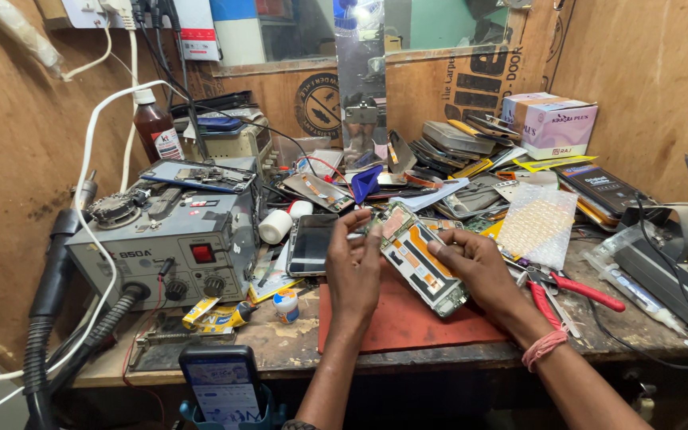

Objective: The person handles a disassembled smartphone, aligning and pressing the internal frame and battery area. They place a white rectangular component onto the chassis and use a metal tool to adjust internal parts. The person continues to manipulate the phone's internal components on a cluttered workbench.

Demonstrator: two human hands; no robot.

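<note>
Both my hands hold an opened phone (422, 256) with its back cover off, showing its inner boards and orange strips, tilted above a red work mat (408, 322). My left hand (353, 267) grips its near-left edge with fingers curled. My right hand (471, 267) holds its right side, thumb resting on the exposed inside. A pink band (543, 348) circles my right wrist.
A grey hot-air rework station (165, 251) with hoses stands left. A dark-screened phone (310, 244) lies beside my left hand. Red-handled cutters (575, 291) and a bubble-wrap bag (537, 223) lie right. Piles of phone parts, boxes (551, 126) fill the back. A lit phone (221, 386) stands at the front edge.
</note>
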